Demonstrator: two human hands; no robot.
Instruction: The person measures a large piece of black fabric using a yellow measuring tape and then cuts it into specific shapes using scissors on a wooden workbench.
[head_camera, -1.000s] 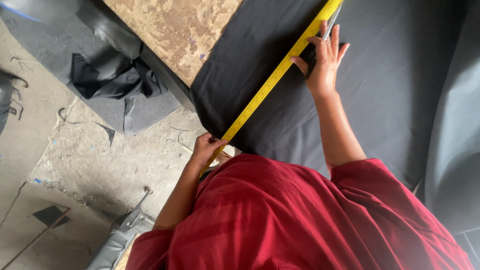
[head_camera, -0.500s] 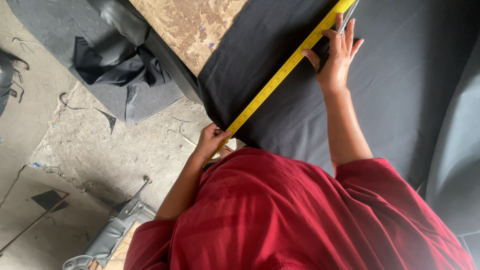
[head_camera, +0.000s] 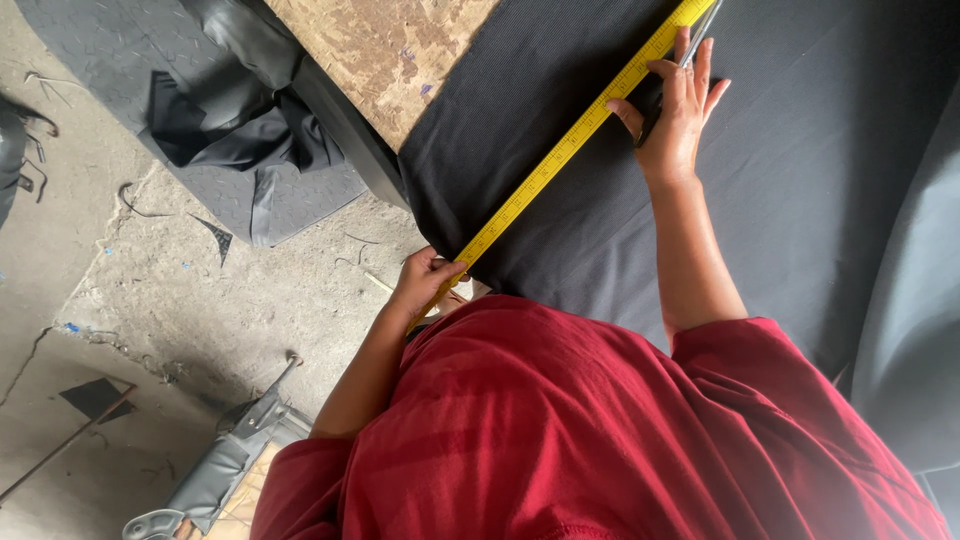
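A yellow measuring tape (head_camera: 575, 140) lies stretched diagonally across a sheet of black fabric (head_camera: 800, 190) on a worktable. My left hand (head_camera: 425, 280) pinches the tape's near end at the fabric's edge. My right hand (head_camera: 675, 115) rests flat on the fabric beside the tape's far part, with a thin grey pen-like tool (head_camera: 700, 35) under its fingers. My red shirt (head_camera: 590, 430) fills the lower part of the view.
The bare wooden tabletop (head_camera: 385, 50) shows past the fabric's left edge. Dark leather-like pieces (head_camera: 250, 130) hang and lie on the concrete floor (head_camera: 200, 300) at the left. A grey strap with a buckle (head_camera: 215, 470) lies at the bottom left. Grey fabric (head_camera: 915, 330) sits at the right.
The view has shifted slightly, so the tape and both hands sit a little further right in the picture. Both hands keep their places on the tape and fabric.
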